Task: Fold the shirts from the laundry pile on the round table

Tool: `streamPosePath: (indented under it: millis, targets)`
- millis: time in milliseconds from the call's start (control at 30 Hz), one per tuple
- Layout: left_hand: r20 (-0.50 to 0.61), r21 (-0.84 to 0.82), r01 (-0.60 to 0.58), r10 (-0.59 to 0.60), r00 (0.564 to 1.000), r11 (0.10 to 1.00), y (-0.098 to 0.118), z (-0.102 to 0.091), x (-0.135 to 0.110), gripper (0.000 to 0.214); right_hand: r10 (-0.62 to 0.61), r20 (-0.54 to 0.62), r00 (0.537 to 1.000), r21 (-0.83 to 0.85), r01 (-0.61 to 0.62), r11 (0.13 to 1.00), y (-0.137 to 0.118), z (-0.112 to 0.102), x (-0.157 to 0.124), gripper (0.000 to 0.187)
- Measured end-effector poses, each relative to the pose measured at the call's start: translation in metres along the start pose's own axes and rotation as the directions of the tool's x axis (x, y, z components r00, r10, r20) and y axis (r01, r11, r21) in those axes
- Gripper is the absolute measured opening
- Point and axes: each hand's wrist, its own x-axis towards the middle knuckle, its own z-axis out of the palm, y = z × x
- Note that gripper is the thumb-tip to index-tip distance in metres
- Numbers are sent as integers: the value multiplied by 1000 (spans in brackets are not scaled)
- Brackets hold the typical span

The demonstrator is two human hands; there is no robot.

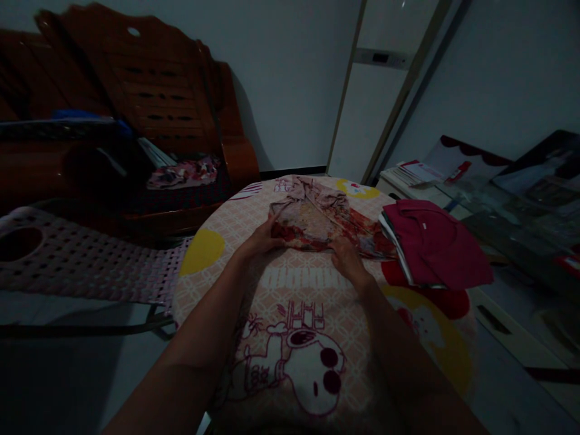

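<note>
A patterned red and beige garment (317, 220) lies partly folded on a round table covered by a pink cartoon-print cloth (290, 290). My left hand (261, 240) grips the garment's near left edge, fingers closed on the fabric. My right hand (347, 258) rests on the near right edge, fingers curled onto the cloth. Both arms reach forward over the table.
A stack of folded clothes topped by a dark red shirt (435, 241) sits at the table's right. A pink lattice chair (81, 260) stands at the left. A wooden bench (149, 103) with fabric on it is behind. A glass-topped table (521, 205) with papers is at the right.
</note>
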Motion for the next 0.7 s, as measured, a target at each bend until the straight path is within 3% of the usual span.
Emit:
streamPosePath:
  millis: [167, 300, 367, 533, 700]
  targets:
    - [-125, -123, 115, -130, 984, 986, 10, 2, -1, 64, 59, -64, 996, 96, -53, 994, 2, -2, 3, 30]
    - [-115, -237, 254, -287, 951, 938, 12, -12, 0, 50, 220, -125, 968, 294, -175, 940, 1, -12, 4, 22]
    - [-103, -198, 290, -314, 944, 936, 8, -21, 0, 45, 242, -91, 966, 366, -193, 910, 0, -15, 3, 19]
    - [-105, 103, 256, -245, 964, 961, -6, -36, 1, 19, 193, -1, 981, 482, -169, 860, 0, -14, 2, 19]
    - [-90, 144, 265, -254, 963, 953, -8, -41, 1, 33, 226, 56, 972, 567, -218, 794, 0, -10, 2, 20]
